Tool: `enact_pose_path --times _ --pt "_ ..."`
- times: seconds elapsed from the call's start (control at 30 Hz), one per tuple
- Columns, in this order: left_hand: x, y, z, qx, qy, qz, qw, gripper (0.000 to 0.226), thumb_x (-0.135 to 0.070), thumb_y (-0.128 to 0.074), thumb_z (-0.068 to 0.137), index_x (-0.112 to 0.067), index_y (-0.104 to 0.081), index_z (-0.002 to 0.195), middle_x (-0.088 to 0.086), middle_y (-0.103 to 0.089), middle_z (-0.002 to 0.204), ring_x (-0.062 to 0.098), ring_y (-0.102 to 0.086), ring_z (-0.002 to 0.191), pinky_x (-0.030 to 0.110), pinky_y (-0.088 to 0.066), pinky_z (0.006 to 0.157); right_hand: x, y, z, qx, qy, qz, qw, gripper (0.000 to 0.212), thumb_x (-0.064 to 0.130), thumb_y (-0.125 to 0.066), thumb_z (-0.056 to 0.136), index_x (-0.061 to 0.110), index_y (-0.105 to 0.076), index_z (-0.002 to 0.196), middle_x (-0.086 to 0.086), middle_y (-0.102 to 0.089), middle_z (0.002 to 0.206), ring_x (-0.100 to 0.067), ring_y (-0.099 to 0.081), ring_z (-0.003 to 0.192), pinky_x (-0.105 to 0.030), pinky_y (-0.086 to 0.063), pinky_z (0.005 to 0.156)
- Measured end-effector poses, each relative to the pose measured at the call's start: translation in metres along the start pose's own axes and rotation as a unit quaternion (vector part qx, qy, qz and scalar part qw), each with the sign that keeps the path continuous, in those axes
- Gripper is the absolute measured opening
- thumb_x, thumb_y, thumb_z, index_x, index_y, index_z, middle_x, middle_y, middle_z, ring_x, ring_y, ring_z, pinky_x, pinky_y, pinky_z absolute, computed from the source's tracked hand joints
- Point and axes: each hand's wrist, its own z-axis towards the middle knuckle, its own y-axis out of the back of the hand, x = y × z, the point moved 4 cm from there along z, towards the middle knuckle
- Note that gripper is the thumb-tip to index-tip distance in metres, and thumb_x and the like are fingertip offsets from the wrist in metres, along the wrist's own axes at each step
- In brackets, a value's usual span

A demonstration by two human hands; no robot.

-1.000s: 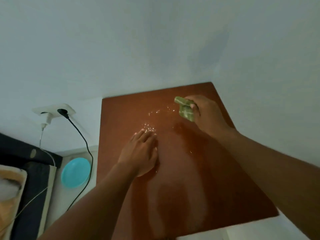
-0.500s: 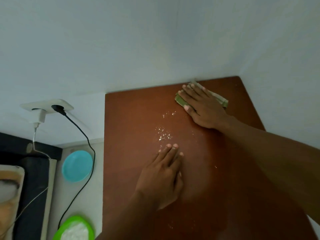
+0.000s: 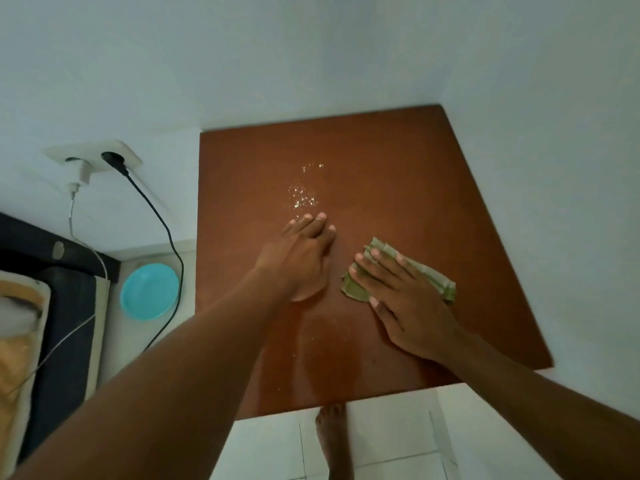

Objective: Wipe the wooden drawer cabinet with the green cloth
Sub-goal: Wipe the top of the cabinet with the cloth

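White walls meet in a corner around the reddish-brown top of the wooden drawer cabinet (image 3: 398, 161), seen from above. One left hand (image 3: 301, 258) lies flat on the wood, fingers straight and together, fingertips just short of scattered pale crumbs (image 3: 303, 197). Beside it, the right hand (image 3: 405, 303) presses the folded green cloth (image 3: 431, 277) onto the top, fingers straight and spread. Left of the cabinet, a turquoise plate (image 3: 149, 292) sits below a wall socket (image 3: 93, 157)

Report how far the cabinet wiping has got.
Done: the cabinet top shows a smeared, wiped-looking patch near its front edge. In hand: the right hand presses the green cloth flat mid-top; the left hand rests flat beside it. Left: pale crumbs just beyond the left hand.
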Motion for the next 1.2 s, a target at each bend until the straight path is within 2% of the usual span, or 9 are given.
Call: enact_pose_path --times 0.13,0.2,0.3,0.4,0.5,0.67,0.8,1.0,1.2 --pt "-0.01 0.002 -0.031 0.009 0.017 0.04 0.999 0.062 -0.036 -0.029 0.102 -0.02 -0.017 0.161 0.004 -0.013 0.169 0.023 -0.012 0.155 0.04 -0.011 0.125 0.035 -0.023 -0.075 -0.053 0.002 0.053 0.997 0.057 0.014 -0.049 0.099 0.031 -0.041 0.153 0.013 -0.036 0.162 -0.012 -0.024 0.154 -0.042 -0.029 0.122" --pt "-0.014 -0.002 -0.057 0.013 0.02 0.042 0.999 0.061 -0.037 -0.03 0.103 -0.02 -0.018 0.161 0.004 -0.013 0.169 0.023 -0.012 0.155 0.039 -0.011 0.125 0.051 -0.032 -0.107 -0.072 0.005 0.062 0.995 0.07 0.002 -0.069 0.084 0.029 -0.051 0.146 0.012 -0.048 0.154 -0.016 -0.042 0.14 -0.047 -0.05 0.102" --pt "-0.01 -0.007 -0.083 0.007 0.033 0.034 0.999 0.06 -0.037 -0.029 0.104 -0.021 -0.017 0.161 0.004 -0.014 0.169 0.023 -0.011 0.155 0.04 -0.013 0.124 0.076 -0.03 -0.136 -0.056 0.053 0.057 0.995 0.075 -0.006 -0.083 0.066 0.025 -0.064 0.131 0.009 -0.063 0.134 -0.015 -0.052 0.108 -0.029 -0.052 0.085" --pt "0.005 -0.006 -0.09 0.001 0.045 0.028 0.999 0.061 -0.038 -0.03 0.104 -0.022 -0.017 0.161 0.004 -0.014 0.169 0.024 -0.012 0.155 0.042 -0.016 0.124 0.082 0.001 -0.12 -0.013 0.08 0.109 0.991 0.052 0.003 -0.072 0.085 0.028 -0.063 0.129 0.01 -0.065 0.123 -0.005 -0.053 0.105 -0.019 -0.048 0.088" --pt "0.021 -0.004 -0.084 -0.003 0.063 0.024 0.998 0.06 -0.039 -0.029 0.104 -0.022 -0.019 0.16 0.005 -0.015 0.169 0.026 -0.013 0.155 0.044 -0.018 0.125 0.06 0.052 -0.057 -0.017 0.006 0.195 0.981 0.036 0.014 -0.055 0.101 0.026 -0.064 0.133 0.005 -0.067 0.126 -0.001 -0.053 0.112 -0.018 -0.036 0.1" --pt "0.055 0.0 -0.06 -0.002 0.074 0.023 0.997 0.059 -0.044 -0.026 0.104 -0.026 -0.022 0.16 0.005 -0.014 0.169 0.029 -0.015 0.155 0.044 -0.018 0.124 0.008 0.112 0.092 -0.07 -0.088 0.215 0.97 0.031 0.009 -0.054 0.102 0.017 -0.065 0.13 -0.005 -0.067 0.112 -0.012 -0.065 0.074 -0.013 -0.05 0.058" --pt "0.064 -0.012 -0.054 0.013 0.081 -0.014 0.997 0.066 -0.048 -0.023 0.101 -0.026 -0.011 0.161 0.004 -0.002 0.17 0.027 -0.003 0.156 0.045 -0.017 0.126 -0.025 0.121 0.185 -0.122 -0.11 0.154 0.974 0.034 0.01 -0.054 0.101 0.01 -0.062 0.134 -0.014 -0.064 0.127 -0.03 -0.06 0.116 -0.036 -0.045 0.1" --pt "0.071 -0.018 -0.044 0.003 0.096 -0.056 0.994 0.076 -0.056 -0.012 0.091 -0.027 -0.007 0.161 0.0 0.004 0.17 0.023 0.009 0.156 0.048 -0.024 0.124 -0.052 0.087 0.252 -0.07 -0.105 0.122 0.984 0.039 0.022 -0.056 0.1 0.017 -0.059 0.138 -0.008 -0.056 0.145 -0.032 -0.048 0.136 -0.04 -0.034 0.114" --pt "0.079 -0.023 -0.045 -0.013 0.076 -0.067 0.995 0.079 -0.051 -0.015 0.086 -0.027 -0.014 0.161 0.001 -0.002 0.171 0.023 0.008 0.156 0.047 -0.023 0.124 -0.051 0.047 0.243 -0.021 -0.057 0.018 0.998 0.056 0.038 -0.037 0.107 0.031 -0.023 0.16 0.007 -0.014 0.17 -0.017 -0.005 0.158 -0.046 -0.009 0.127"
